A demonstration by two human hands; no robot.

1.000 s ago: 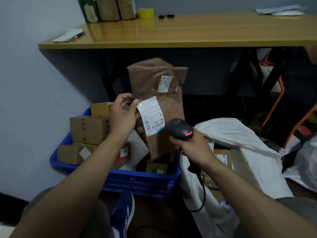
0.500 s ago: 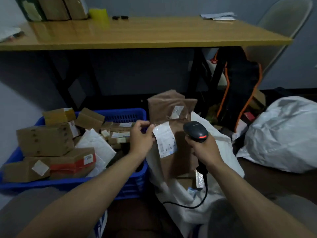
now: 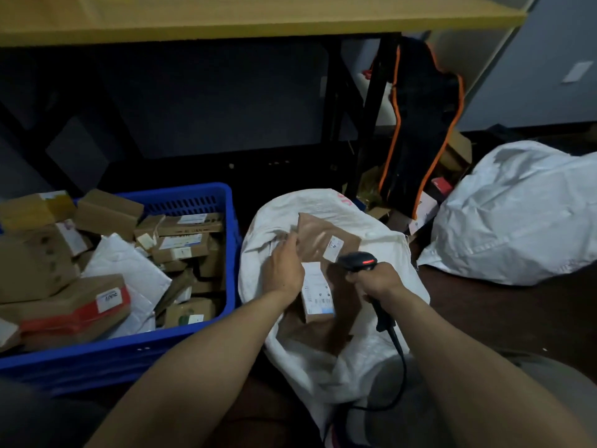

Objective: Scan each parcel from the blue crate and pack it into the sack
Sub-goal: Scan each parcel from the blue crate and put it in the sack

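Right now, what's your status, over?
Left hand holds brown parcel inside white sack mouth. Right hand grips scanner. Sack mouth open, unobstructed.

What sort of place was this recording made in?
Probably a small parcel sorting or dispatch room: a blue crate heaped with labelled cardboard parcels, a white sack open on the floor, and a corded barcode scanner in the right hand.

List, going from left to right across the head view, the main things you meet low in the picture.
blue crate → left hand → scanner, gripped by the right hand → bulging white sack
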